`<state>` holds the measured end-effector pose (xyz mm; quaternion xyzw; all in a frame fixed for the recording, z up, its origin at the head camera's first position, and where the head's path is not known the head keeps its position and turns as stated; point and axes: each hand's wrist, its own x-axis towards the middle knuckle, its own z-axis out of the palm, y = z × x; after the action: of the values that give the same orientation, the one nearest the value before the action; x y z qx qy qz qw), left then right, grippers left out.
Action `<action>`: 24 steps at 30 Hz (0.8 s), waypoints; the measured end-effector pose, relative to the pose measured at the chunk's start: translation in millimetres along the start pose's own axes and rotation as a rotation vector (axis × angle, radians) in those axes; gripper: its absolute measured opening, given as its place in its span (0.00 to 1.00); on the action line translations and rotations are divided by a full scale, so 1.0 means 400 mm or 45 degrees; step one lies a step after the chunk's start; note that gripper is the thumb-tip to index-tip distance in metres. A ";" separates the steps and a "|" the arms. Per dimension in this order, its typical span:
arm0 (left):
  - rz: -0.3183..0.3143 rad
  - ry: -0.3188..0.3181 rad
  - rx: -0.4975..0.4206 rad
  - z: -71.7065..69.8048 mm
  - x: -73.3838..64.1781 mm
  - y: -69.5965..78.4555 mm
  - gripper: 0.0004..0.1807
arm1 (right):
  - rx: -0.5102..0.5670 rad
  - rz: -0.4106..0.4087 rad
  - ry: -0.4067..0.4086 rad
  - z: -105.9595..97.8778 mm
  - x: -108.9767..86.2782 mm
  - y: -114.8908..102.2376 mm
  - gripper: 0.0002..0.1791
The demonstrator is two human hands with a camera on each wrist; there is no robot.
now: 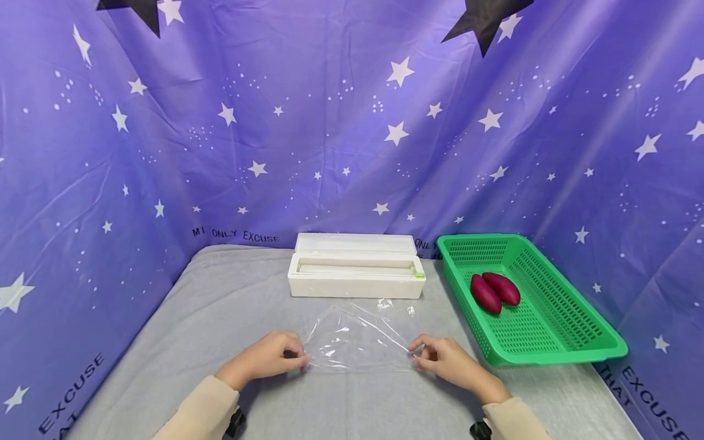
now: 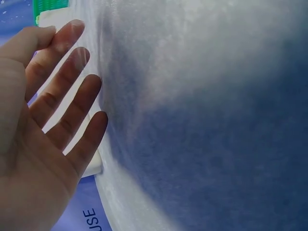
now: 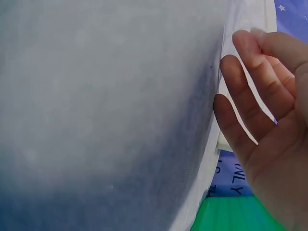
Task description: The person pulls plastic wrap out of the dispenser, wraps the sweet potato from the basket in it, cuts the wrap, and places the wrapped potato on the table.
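Note:
A thin sheet of clear plastic wrap (image 1: 357,349) stretches between my two hands low over the grey cloth, shiny creases crossing it. My left hand (image 1: 273,355) pinches its near left edge between thumb and index finger. At the near right edge, my right hand (image 1: 450,363) pinches it likewise. Both wrist views show the thumb meeting the index finger, with the other fingers extended and spread. Just beyond the film stands a white wrap dispenser box (image 1: 354,288), its lid (image 1: 355,244) raised and a small green piece (image 1: 420,275) at its right end.
A green plastic basket (image 1: 583,356) stands on the right, holding two dark red, sweet-potato-like things (image 1: 486,296). Grey cloth (image 1: 220,305) covers the table. A purple star-patterned curtain (image 1: 330,134) closes off the back and both sides.

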<state>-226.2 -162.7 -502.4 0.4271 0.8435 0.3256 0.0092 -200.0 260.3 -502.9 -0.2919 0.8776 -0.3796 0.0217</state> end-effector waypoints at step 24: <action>0.000 0.033 0.021 -0.010 -0.004 -0.003 0.10 | -0.096 -0.048 -0.033 -0.026 -0.001 -0.022 0.14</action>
<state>-227.2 -166.4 -500.4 0.4229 0.8462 0.3242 -0.0054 -197.8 262.7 -489.5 -0.3139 0.8853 -0.3428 0.0147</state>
